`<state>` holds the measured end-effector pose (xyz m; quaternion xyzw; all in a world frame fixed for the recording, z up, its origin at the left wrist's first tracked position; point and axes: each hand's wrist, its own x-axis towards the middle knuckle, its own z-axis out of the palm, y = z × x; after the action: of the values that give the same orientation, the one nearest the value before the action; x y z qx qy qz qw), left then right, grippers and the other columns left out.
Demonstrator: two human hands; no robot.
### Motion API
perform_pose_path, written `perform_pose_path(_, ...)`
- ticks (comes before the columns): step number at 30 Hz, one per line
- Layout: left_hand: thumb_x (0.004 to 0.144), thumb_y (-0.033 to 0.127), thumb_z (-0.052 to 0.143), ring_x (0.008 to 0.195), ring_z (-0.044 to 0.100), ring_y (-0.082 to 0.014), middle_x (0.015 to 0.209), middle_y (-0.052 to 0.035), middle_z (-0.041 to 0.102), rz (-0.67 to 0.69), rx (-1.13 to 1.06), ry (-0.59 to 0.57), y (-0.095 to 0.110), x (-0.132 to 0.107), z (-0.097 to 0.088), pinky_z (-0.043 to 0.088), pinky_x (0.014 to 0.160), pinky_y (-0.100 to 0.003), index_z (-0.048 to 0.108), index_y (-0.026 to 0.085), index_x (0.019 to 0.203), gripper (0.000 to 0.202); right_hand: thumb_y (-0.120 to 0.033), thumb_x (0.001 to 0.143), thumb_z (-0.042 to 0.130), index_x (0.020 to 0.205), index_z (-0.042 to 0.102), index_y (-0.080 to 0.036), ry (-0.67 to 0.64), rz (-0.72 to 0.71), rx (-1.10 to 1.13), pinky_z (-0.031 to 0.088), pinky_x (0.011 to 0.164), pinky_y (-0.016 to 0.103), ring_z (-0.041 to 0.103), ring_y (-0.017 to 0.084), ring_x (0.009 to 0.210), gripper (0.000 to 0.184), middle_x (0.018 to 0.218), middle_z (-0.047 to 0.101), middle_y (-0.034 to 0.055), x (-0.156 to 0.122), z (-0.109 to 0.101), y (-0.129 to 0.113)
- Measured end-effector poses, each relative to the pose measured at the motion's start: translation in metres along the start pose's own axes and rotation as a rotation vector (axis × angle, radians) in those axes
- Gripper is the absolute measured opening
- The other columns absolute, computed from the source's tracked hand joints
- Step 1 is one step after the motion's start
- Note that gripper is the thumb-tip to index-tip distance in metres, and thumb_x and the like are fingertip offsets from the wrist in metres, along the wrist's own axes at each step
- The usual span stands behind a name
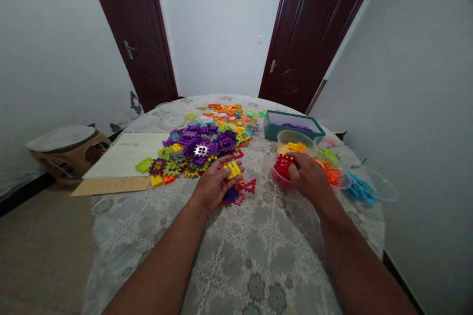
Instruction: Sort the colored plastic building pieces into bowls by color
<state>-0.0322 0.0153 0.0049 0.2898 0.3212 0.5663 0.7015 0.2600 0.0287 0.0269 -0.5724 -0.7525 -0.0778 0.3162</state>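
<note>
My left hand (214,180) is turned palm up, its fingers curled round a yellow ribbed plastic building piece (232,171). Beneath it on the cloth lie red toothed pieces (250,186) and a purple one (231,195). My right hand (307,172) pinches a flat red toothed building piece (284,163) over a clear round tub (274,173) with red pieces inside. Left of centre spreads a big mixed pile of building pieces (192,142), mostly purple, with green, grey and yellow ones at its edge.
Clear tubs hold yellow pieces (295,147), orange pieces (330,173) and blue pieces (360,188). Behind them stands a green box (271,131) with purple pieces inside. Orange pieces (225,110) lie at the far side. A pale board (121,155) rests at the left of the patterned tablecloth (236,266).
</note>
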Motion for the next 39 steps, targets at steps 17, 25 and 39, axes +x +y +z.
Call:
perform_pose_path(17, 0.084, 0.030, 0.085, 0.100, 0.077, -0.0261, 0.138, -0.0151, 0.068, -0.034, 0.326, -0.288, -0.004, -0.005, -0.002, 0.065, 0.077, -0.036, 0.046, 0.028, 0.153, 0.080, -0.015, 0.098, 0.059, 0.140, 0.060, -0.026, -0.198, -0.361, 0.539, 0.054, 0.105, 0.043, 0.063, 0.023, 0.122, 0.044, 0.131, 0.068, 0.0102, -0.026, 0.014, -0.089)
perform_pose_path(25, 0.083, 0.037, 0.085, 0.095, 0.077, -0.0249, 0.132, -0.0152, 0.070, -0.032, 0.346, -0.226, -0.004, -0.006, 0.004, 0.064, 0.078, -0.038, 0.055, 0.025, 0.146, 0.071, -0.022, 0.093, 0.067, 0.133, 0.064, -0.025, -0.156, -0.381, 0.482, 0.056, 0.100, 0.044, 0.066, 0.025, 0.115, 0.039, 0.126, 0.070, 0.0113, -0.021, 0.009, -0.080)
perform_pose_path(39, 0.093, 0.043, 0.064, 0.078, 0.067, -0.0198, 0.086, -0.0036, 0.072, 0.540, 0.710, 0.309, 0.012, 0.002, -0.016, 0.054, 0.076, -0.033, 0.071, 0.020, 0.102, 0.025, -0.028, 0.099, 0.049, 0.133, 0.064, -0.008, 0.315, 0.084, -0.124, 0.039, 0.117, 0.058, 0.056, 0.036, 0.134, 0.042, 0.141, 0.064, 0.0254, 0.046, -0.005, 0.035)
